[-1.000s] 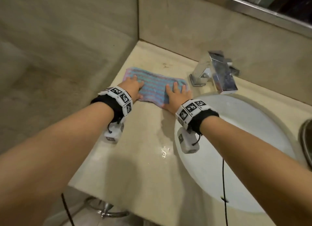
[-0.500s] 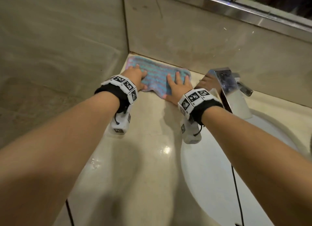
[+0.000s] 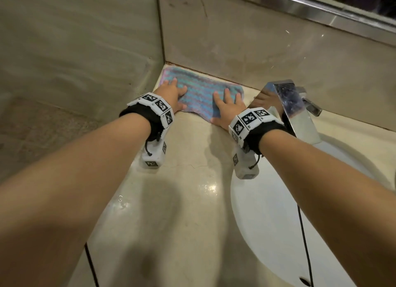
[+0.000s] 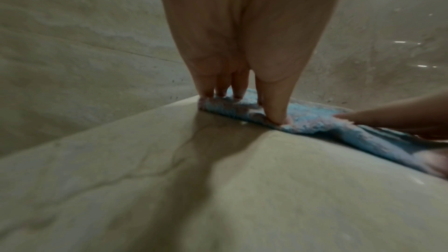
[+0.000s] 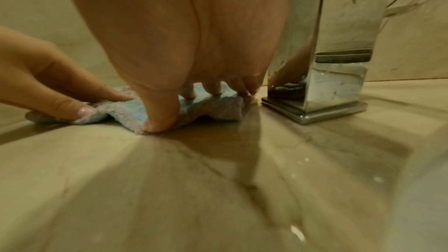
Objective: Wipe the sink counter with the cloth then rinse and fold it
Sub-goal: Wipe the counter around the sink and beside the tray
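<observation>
A blue and pink striped cloth [image 3: 200, 91] lies flat on the beige counter [image 3: 182, 179], pushed into the back corner where the two walls meet. My left hand [image 3: 171, 93] presses its left part with straight fingers. My right hand [image 3: 227, 106] presses its right part, fingers spread flat, close to the tap base. In the left wrist view the left hand [image 4: 242, 99] bears down on the cloth [image 4: 315, 120]. In the right wrist view the thumb and fingertips of the right hand [image 5: 194, 102] push on the bunched cloth [image 5: 211, 106].
A square chrome tap [image 3: 287, 106] stands just right of the cloth, its base [image 5: 312, 108] a short way from my right fingers. The white round basin [image 3: 267, 222] lies at the right. Water drops glisten on the counter. A mirror frame [image 3: 321, 10] runs above the back wall.
Both hands have slid the cloth away from me, from the middle of the counter into the back corner against the walls. The camera has moved closer.
</observation>
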Available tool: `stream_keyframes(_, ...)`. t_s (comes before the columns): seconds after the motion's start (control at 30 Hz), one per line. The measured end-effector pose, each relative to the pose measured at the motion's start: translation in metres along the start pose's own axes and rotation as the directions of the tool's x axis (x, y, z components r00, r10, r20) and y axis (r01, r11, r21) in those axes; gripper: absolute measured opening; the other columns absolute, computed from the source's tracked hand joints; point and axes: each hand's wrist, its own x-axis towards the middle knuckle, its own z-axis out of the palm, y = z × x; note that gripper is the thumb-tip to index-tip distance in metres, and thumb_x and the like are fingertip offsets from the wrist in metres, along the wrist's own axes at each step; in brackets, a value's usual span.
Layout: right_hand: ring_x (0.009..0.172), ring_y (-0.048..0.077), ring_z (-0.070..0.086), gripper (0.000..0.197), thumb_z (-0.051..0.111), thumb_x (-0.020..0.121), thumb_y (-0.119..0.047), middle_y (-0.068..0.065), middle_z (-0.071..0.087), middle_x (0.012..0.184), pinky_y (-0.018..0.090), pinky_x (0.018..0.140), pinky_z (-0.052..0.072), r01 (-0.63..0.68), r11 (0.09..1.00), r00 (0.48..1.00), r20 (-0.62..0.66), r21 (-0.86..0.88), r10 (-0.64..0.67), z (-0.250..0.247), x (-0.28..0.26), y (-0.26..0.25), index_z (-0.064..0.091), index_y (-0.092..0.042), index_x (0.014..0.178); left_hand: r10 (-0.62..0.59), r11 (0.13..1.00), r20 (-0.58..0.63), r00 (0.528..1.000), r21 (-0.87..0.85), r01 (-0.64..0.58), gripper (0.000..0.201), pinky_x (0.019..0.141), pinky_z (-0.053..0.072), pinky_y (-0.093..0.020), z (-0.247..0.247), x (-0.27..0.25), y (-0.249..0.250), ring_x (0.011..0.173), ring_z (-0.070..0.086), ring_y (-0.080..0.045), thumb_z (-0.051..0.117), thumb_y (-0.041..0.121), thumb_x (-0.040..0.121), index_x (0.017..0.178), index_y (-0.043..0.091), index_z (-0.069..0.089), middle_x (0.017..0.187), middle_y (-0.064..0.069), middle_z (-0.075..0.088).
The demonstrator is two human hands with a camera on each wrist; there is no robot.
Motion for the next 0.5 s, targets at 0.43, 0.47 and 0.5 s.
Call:
stream_keyframes(0.43,0.144,0.043,-0.008,0.08,0.046,0.093,-0.046,0.008,-0.012,0.159,0.049,0.12,0.003,0.08,0.995,0.997,-0.003,-0.057,-0.08,0.039,-0.057,-0.005,-0.004,-0.024,0.151,-0.038,0.999,-0.003,0.999,0.002,0.038,0.061,0.114,0.026,-0.044,0.039,-0.073,0.004,0.144,0.011,-0.035,0.048,0.029,0.094,0.148,0.019,0.022,0.158,-0.016,0.004)
stream_keyframes(0.47,0.144,0.043,-0.007,0.08,0.047,0.092,-0.046,0.008,-0.012,0.159,0.049,0.12,0.003,0.083,0.995,0.997,-0.007,-0.056,-0.083,0.043,-0.062,-0.006,-0.004,-0.024,0.151,-0.042,0.999,-0.005,0.999,0.0,0.042,0.061,0.114,0.025,-0.044,0.042,-0.08,0.004,0.144,0.011,-0.035,0.049,0.029,0.094,0.148,0.019,0.022,0.157,-0.016,0.004)
stream_keyframes(0.5,0.144,0.043,-0.007,0.081,0.047,0.092,-0.047,0.008,-0.012,0.159,0.049,0.12,0.003,0.086,0.995,0.996,-0.01,-0.056,-0.086,0.047,-0.066,-0.007,-0.004,-0.024,0.151,-0.045,0.999,-0.009,0.999,-0.002,0.045,0.061,0.115,0.025,-0.043,0.046,-0.087,0.004,0.144,0.011,-0.035,0.049,0.03,0.094,0.148,0.019,0.022,0.157,-0.017,0.004)
